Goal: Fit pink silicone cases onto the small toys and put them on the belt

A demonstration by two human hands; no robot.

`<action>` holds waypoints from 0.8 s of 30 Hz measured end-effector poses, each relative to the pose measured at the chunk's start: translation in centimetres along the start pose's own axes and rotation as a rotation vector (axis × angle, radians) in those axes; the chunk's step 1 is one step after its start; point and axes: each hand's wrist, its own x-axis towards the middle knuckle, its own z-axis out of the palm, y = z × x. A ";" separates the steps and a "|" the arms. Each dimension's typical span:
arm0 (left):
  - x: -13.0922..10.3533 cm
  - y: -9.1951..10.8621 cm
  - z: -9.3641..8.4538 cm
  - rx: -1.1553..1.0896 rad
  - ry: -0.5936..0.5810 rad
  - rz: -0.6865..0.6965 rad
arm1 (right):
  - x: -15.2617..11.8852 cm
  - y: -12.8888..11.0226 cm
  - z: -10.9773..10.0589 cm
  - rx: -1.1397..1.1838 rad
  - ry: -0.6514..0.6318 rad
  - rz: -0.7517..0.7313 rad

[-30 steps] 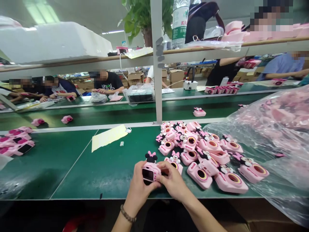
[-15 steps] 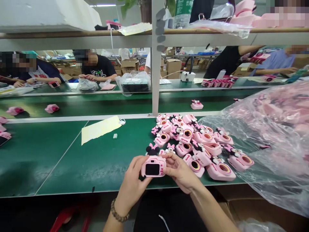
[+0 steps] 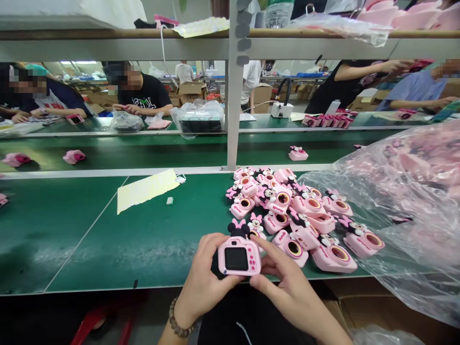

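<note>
gripping a pink toy camera (image 3: 236, 259) at the edge of a green bench (image 3: 143, 249).
left hand (image 3: 207, 277) and right hand (image 3: 287, 282) clasp its sides; its cover (image 3: 238, 230) looks fitted, while pink covers (image 3: 304, 206) heaped to the right appear not yet filled.

A factory floor, with workers (image 3: 153, 96) along green benches (image 3: 104, 254) and cardboard cartons (image 3: 192, 92).

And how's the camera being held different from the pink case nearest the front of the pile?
The camera shows a dark screen and buttons; the case shows a ringed round opening. The camera is held up; the case lies on the green table. Both are pink.
</note>
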 end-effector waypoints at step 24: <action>6.5 3.4 0.3 -0.056 0.058 0.303 | 5.6 -1.2 -3.0 0.582 -0.147 0.035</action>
